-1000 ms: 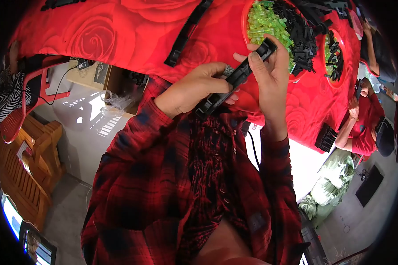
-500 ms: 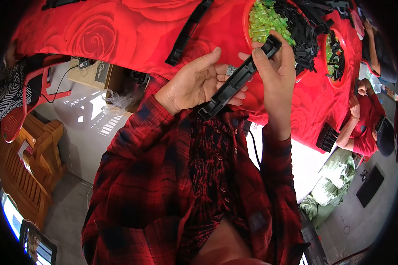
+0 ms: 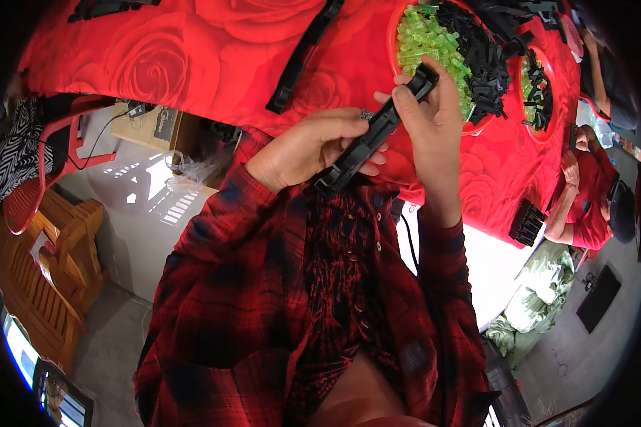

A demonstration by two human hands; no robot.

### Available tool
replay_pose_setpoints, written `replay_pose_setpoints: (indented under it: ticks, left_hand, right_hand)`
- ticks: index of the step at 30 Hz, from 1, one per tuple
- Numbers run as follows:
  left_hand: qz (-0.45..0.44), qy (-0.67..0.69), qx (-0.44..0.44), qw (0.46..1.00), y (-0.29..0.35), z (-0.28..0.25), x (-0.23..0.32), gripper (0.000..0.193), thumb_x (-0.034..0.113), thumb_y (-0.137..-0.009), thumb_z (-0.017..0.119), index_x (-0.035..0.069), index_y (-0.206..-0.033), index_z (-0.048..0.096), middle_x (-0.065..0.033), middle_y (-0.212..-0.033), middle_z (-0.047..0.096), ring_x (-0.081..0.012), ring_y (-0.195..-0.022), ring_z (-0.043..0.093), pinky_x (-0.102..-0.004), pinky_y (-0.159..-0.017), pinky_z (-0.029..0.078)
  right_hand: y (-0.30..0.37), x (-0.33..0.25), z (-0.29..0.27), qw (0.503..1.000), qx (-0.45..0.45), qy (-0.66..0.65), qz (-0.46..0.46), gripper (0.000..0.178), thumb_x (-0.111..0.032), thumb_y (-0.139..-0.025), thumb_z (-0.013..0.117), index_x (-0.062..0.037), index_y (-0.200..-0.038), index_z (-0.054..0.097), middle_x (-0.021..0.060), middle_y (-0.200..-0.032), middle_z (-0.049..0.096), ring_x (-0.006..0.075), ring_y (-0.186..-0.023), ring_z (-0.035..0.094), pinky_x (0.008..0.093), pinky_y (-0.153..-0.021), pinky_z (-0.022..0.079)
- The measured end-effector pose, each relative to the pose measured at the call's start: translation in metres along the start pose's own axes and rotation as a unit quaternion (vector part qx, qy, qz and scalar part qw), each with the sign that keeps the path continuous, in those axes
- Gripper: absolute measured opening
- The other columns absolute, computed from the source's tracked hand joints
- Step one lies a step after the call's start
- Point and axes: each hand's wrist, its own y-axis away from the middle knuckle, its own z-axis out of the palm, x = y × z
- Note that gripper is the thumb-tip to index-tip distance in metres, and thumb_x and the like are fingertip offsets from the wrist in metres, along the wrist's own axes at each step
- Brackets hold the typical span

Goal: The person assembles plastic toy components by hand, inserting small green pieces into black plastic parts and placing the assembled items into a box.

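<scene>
A long black plastic piece [image 3: 377, 131], channel-shaped, slants across the middle, its lower end close to my shirt. My right hand [image 3: 433, 117] pinches its upper end, thumb on the near face and fingers behind. Closed around its middle is my left hand [image 3: 308, 146], with the thumb along the edge and fingertips showing on the far side. A small grey patterned band shows by the left fingers; I cannot make out what it is. Just beyond my right hand stands a red basin [image 3: 392, 44] of translucent green pieces [image 3: 429, 43] and small black pieces [image 3: 483, 67].
Another black strip [image 3: 303, 57] lies on the red rose-patterned tablecloth [image 3: 149, 67]. A second red basin [image 3: 557, 89] holds green and black pieces. Black parts [image 3: 527, 222] lie by a co-worker in red [image 3: 591, 199]. A red chair [image 3: 32, 188] and wooden bench [image 3: 43, 285] stand left.
My left hand has gone from spread open, thumb raised, to closed on the black piece. The piece and my right hand have shifted slightly left and down.
</scene>
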Motion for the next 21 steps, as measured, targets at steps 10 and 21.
replay_pose_setpoints:
  ticks: [10,21]
  left_hand:
    - [0.088,-0.322,0.200,0.921,0.011,-0.018,-0.011,0.020,0.016,-0.100,0.054,-0.002,-0.108,0.056,-0.0067,-0.092,0.061,-0.0129,-0.074,0.062,-0.0262,-0.068,0.052]
    - [0.229,-0.668,0.342,0.621,-0.004,-0.002,-0.005,0.022,0.009,-0.084,0.068,-0.002,-0.100,0.057,-0.0231,-0.092,0.062,-0.0430,-0.090,0.059,-0.0474,-0.078,0.048]
  right_hand:
    - [0.007,0.009,0.000,0.956,-0.027,0.288,-0.054,0.062,-0.028,-0.095,0.065,0.0035,-0.141,0.039,0.0249,-0.122,0.058,0.0325,-0.095,0.066,0.0356,-0.083,0.052]
    - [-0.063,0.015,-0.085,0.708,0.161,0.597,-0.341,0.019,-0.009,-0.084,0.067,-0.0082,-0.103,0.065,0.0086,-0.094,0.061,0.0275,-0.087,0.060,0.0407,-0.079,0.044]
